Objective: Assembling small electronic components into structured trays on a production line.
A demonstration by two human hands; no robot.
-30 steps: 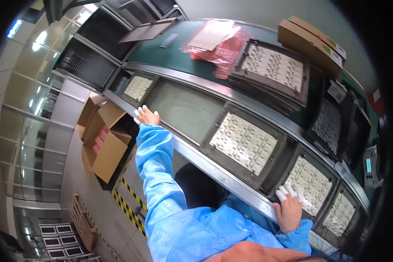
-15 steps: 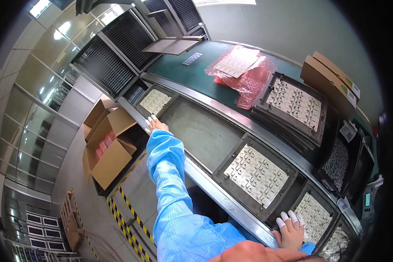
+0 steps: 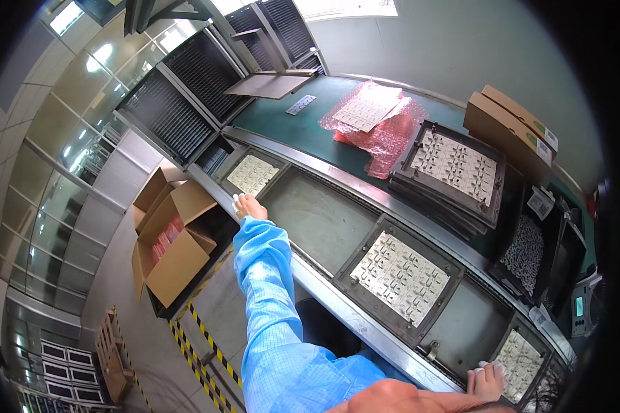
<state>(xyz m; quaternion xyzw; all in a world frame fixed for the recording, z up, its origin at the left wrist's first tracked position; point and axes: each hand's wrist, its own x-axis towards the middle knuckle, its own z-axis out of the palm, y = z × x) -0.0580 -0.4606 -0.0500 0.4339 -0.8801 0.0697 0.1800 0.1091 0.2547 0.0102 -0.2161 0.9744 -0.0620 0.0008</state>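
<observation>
My left hand (image 3: pixel 249 207), white covers on its fingertips, reaches to the near rail beside the far dark-framed carrier (image 3: pixel 253 175). Its fingers lie partly stretched at the carrier's near corner. At the lower right, my right hand (image 3: pixel 486 380) has its bent fingers at the left edge of another carrier (image 3: pixel 520 365); part of that hand is cut off below. Both carriers bear pale panels with rows of small parts. Between my hands, a larger carrier (image 3: pixel 399 277) lies on the line with a similar panel, and neither hand touches it.
Behind the metal rail (image 3: pixel 324 171) stand a stack of carriers (image 3: pixel 455 168), pink bubble wrap (image 3: pixel 393 141) with pale panels, cardboard boxes (image 3: pixel 510 127) and a black bin (image 3: pixel 525 251) of small metal parts. An open carton (image 3: pixel 176 241) stands on the floor at left.
The carrier at my right hand has slid right along the line, opening a gap beside the middle carrier. My right hand moved with it, its fingers now bent. The view has shifted slightly.
</observation>
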